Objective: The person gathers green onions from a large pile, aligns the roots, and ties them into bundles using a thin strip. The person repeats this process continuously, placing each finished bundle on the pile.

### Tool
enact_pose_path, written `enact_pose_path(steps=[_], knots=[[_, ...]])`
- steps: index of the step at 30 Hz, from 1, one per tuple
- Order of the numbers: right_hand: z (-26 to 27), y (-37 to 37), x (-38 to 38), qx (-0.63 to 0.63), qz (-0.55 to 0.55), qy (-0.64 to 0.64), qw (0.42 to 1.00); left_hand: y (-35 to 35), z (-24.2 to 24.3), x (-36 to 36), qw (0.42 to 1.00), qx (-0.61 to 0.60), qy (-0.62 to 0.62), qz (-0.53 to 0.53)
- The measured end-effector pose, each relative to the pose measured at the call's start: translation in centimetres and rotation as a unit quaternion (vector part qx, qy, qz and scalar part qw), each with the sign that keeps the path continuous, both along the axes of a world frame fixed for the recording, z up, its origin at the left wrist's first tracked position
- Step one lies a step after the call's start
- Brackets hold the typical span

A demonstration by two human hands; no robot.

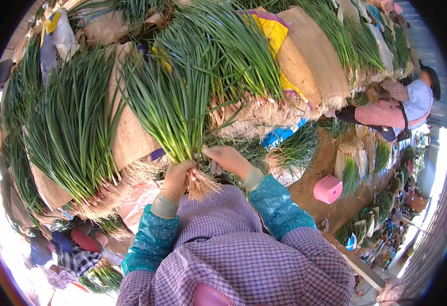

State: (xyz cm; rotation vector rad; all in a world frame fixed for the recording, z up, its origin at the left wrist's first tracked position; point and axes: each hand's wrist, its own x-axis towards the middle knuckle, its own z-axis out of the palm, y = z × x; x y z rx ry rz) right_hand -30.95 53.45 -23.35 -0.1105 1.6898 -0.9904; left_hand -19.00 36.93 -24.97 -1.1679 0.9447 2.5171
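Observation:
My left hand [177, 179] grips a bunch of green onions [175, 118] around the stems, just above the roots. The leaves fan up and away over the pile, while the pale, stringy roots [202, 185] hang toward my lap. At the right side of the stem bases is my right hand [229, 160], its thumb and forefinger close to or touching the stems. Whether anything is pinched in those fingers cannot be made out. Teal patterned sleeve covers reach to pale cuffs at both wrists.
More green onions lie in layers to the left [70, 126] and ahead [242, 57], with brown sacking [307, 49] between them. A pink plastic stool [328, 189] stands on the dirt floor at right. Other people sit at far right [403, 111] and lower left [78, 252].

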Motion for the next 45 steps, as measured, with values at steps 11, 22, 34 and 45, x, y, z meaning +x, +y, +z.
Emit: enact_pose_path(steps=[11, 22, 34, 45], knots=[[-6.1, -0.9, 5.2, 0.030, 0.161, 0.508, 0.845, 1.8, 1.0, 0.4, 0.997, -0.041, -0.036, 0.052], [-6.1, -4.5, 3.6, -0.136, -0.262, 0.074, 0.953, 2.0, 2.1, 2.1, 0.997, -0.067, -0.024, -0.006], [-4.7, -4.5, 4.0, -0.262, -0.547, -0.073, 0.792, 2.4, 1.9, 1.4, 0.996, 0.005, -0.051, 0.068], [-5.6, 1.0, -2.4, -0.236, -0.583, -0.239, 0.740, -0.3, 2.0, 2.7, 0.945, 0.302, 0.071, 0.105]])
